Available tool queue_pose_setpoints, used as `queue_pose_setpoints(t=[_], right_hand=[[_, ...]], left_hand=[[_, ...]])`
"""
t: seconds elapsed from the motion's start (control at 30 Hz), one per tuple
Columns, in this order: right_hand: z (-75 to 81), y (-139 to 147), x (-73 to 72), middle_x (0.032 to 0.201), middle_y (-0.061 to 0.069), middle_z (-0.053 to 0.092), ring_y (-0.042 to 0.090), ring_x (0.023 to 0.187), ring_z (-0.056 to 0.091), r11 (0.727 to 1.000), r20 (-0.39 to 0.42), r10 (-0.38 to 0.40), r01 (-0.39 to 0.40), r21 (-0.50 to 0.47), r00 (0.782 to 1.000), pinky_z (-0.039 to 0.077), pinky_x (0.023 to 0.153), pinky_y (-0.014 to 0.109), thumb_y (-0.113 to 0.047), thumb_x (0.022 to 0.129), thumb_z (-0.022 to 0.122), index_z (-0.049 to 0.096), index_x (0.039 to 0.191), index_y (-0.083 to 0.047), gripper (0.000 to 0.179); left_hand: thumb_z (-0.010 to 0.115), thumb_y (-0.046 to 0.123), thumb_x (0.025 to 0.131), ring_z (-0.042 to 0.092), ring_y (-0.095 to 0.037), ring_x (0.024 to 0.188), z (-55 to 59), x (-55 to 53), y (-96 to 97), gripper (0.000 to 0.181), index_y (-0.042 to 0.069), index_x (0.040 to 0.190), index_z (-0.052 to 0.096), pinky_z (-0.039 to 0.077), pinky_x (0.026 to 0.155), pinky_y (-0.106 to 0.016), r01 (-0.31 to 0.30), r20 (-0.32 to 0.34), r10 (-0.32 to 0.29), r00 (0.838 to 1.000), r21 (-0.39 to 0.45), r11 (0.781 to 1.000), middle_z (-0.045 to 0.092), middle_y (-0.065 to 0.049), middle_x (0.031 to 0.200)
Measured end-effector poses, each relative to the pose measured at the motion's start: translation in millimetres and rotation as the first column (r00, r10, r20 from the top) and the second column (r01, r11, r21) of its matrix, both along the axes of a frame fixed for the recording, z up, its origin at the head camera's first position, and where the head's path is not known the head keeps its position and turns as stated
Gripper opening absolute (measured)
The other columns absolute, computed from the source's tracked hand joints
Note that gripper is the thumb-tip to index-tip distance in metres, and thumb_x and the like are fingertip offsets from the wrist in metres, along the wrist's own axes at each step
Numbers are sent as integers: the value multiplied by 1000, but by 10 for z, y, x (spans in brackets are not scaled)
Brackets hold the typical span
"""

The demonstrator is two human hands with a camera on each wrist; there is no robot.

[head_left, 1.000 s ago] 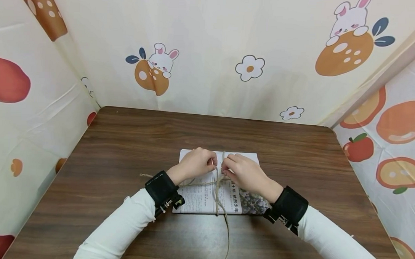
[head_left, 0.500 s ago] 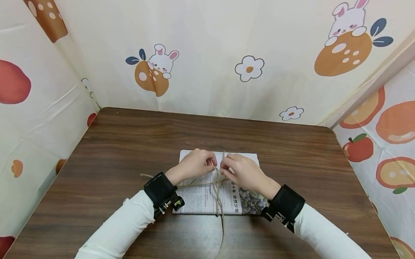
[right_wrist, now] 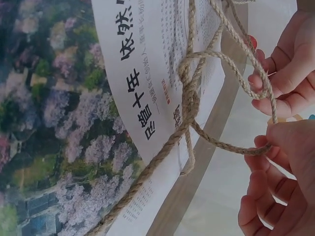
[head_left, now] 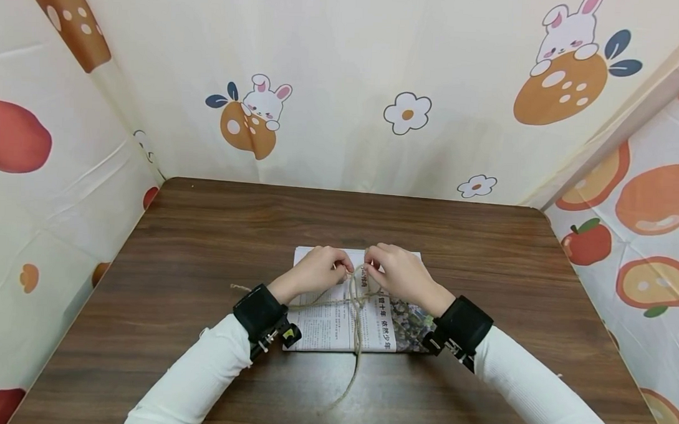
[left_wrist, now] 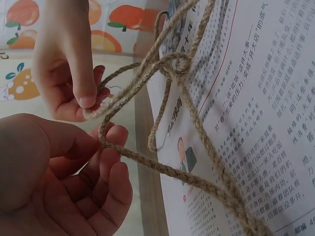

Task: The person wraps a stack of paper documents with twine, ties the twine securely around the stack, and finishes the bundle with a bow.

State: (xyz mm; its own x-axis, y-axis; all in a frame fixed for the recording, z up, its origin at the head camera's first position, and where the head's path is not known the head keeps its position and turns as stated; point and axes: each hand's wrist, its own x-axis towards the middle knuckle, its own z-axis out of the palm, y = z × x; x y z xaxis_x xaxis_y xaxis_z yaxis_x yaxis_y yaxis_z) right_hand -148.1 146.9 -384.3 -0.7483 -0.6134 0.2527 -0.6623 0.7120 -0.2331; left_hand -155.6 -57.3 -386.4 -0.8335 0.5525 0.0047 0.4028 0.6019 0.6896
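In the head view, a folded newspaper [head_left: 320, 330] lies on the table, with jute twine [head_left: 358, 307] crossed over it and knotted near the middle. My left hand [head_left: 319, 269] pinches a bend of the twine between thumb and fingertips, just above the paper. Close beside it, my right hand [head_left: 400, 274] pinches another part of the twine. The left wrist view has the left hand [left_wrist: 64, 172] nearest, and a twine loop [left_wrist: 142, 160] runs from its fingertips to the paper. From the knot [right_wrist: 191, 101], a strand [right_wrist: 226, 146] reaches the right hand [right_wrist: 283, 182].
The brown wooden table [head_left: 215, 232] extends around the newspaper. One twine tail [head_left: 346, 390] hangs past the paper's near edge; another short end [head_left: 238, 287] sticks out left. Printed curtains [head_left: 333, 62] stand behind and on both sides. Black camera bands [head_left: 261, 314] circle both wrists.
My right hand has shifted slightly up and left, and a twine loop now stands between the hands. The near twine tail has swung left. My left hand stays nearly in place.
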Motion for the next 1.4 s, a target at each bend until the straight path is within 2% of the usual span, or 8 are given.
queue_pose_setpoints(t=[0.17,0.33,0.47,0.67,0.87,1.1,1.23,1.4], right_hand=[[-27,-10,-11,77,-2,56,7,60,44,999,15,-41,41,15,999,34,51,21,-19,89,60,61,90,-16,4],[-36,-24,0,76,0,56,7,59,42,999,31,-51,51,6,998,32,50,21,-19,88,62,61,88,-15,4],[-27,-27,13,76,1,57,8,59,43,999,36,-50,49,3,998,32,49,21,-19,87,63,61,88,-15,5],[41,-3,75,83,2,57,11,66,48,997,-32,-72,71,-25,997,36,52,23,-17,87,63,61,93,-13,7],[110,-28,197,79,0,57,10,66,49,993,-87,-101,95,-66,991,37,53,23,-14,84,65,61,89,-15,7],[80,-139,329,73,-5,55,5,60,47,995,22,-99,99,-15,995,36,51,19,-14,84,64,63,83,-15,2],[35,-192,360,70,-5,54,5,56,45,991,106,-133,134,1,985,35,50,20,-13,85,63,62,81,-14,4],[-25,-251,343,71,-1,58,7,56,50,986,165,-161,166,-18,973,39,51,22,-14,85,63,64,84,-10,4]], left_hand=[[51,12,91,46,-7,53,-4,11,19,18,9,89,69,36,54,-20,-3,20,3,1000,20,1000,61,3,69],[64,15,84,51,-5,58,-30,12,37,7,11,83,69,41,57,-20,0,14,-1,1000,15,1000,62,3,71],[67,14,82,51,-4,58,-37,6,47,4,12,79,68,40,57,-19,-3,5,3,1000,0,1000,62,5,69],[66,11,81,52,-5,59,-16,9,43,5,13,79,69,41,56,-20,-17,5,17,1000,0,1000,64,4,71],[65,10,80,53,-4,61,-15,-4,33,5,13,79,69,41,57,-19,-33,-9,33,999,-11,999,64,4,72],[64,11,81,52,-5,59,-16,-4,14,5,13,81,69,40,55,-19,-31,-10,31,999,-10,999,64,4,72],[64,11,81,50,-5,56,-14,1,17,6,13,81,69,39,54,-19,-31,-15,30,999,-14,999,63,4,71],[64,11,81,49,-6,56,-16,7,34,6,13,80,69,38,54,-19,-31,-5,31,1000,-15,999,62,5,69]])
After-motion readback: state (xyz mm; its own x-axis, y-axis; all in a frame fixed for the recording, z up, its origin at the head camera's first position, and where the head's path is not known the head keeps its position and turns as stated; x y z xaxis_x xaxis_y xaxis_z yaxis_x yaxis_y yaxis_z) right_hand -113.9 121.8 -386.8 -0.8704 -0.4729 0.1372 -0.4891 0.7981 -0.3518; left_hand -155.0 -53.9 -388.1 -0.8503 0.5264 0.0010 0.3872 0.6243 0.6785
